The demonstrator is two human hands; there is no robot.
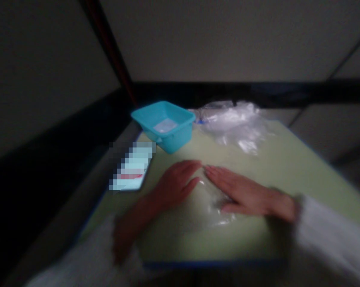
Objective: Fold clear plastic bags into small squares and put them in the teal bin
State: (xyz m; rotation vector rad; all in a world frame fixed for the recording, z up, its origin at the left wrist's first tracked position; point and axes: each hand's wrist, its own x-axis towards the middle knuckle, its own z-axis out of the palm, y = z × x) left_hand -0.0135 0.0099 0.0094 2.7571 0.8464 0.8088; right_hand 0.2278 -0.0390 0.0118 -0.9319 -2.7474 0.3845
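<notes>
A dim room frames the scene, its plain grey-beige wall (228,44) crossed by a dark horizontal band (216,93) beyond the far end of a pale yellow-green rectangular table (302,167) with blue edging (216,264). At the near middle of the table, a person's two bare hands work over a clear, shiny plastic sheet or bag (224,219); blur hides which it is. The plastic lies on the tabletop beneath and between the hands, its creases catching the light.

The left hand (178,181) reaches in from the near left, palm down, its fingers extended close together and its thumb standing apart from them. The right hand (240,189) comes in from the right, also palm down, fingers stretched out side by side and thumb spread well away. The fingertips of the two hands almost meet near the far part of the plastic; whether they touch each other cannot be told. Pale, fuzzy sleeves (329,235) cover both forearms.

At far left stands a turquoise rectangular plastic basin (178,137) with sloping walls, a whitish flat item (165,125) visible on its floor. Just to its right, a crumpled heap of clear plastic (236,121) is piled at the far end, a small blue patch (200,122) at its left side. Nearer, along the left edge, lies a flat device with a lit, pixelated screen (135,169).
</notes>
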